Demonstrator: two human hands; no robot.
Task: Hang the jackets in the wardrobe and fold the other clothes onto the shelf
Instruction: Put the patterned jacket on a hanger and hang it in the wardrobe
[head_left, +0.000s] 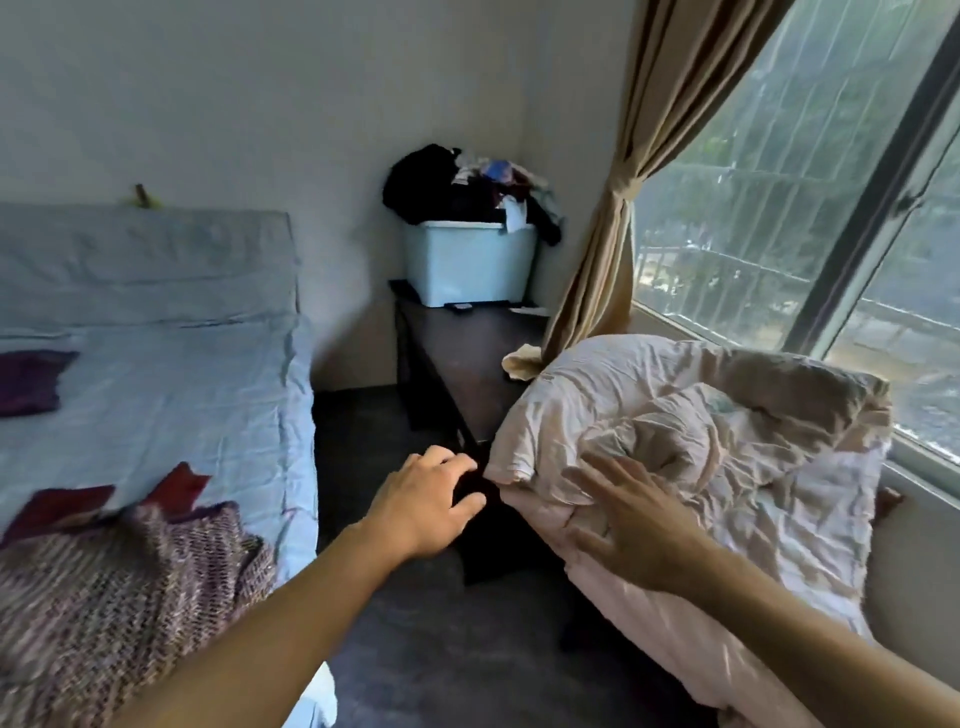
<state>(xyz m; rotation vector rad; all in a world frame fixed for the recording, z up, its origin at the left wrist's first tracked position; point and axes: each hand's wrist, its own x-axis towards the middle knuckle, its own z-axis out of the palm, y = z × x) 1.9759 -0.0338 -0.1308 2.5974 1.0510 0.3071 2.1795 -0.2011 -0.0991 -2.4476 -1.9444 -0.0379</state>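
My left hand (423, 501) reaches out over the floor gap, fingers curled loosely at the corner of the dark table (457, 358), holding nothing. My right hand (631, 525) lies flat with spread fingers on a crumpled pale pink quilt (717, 441) heaped on that table. A pile of dark and mixed clothes (467, 182) tops a light blue bin (470, 262) in the far corner. On the bed (156, 395) lie a knitted mauve garment (119, 587), a dark red piece (62, 506) and a purple folded piece (31, 382). No wardrobe is visible.
A tan curtain (623, 208) hangs tied beside the barred window (805, 208) on the right. A narrow strip of dark floor (415, 649) runs between the bed and the table. A small dark object (462, 307) lies beside the bin.
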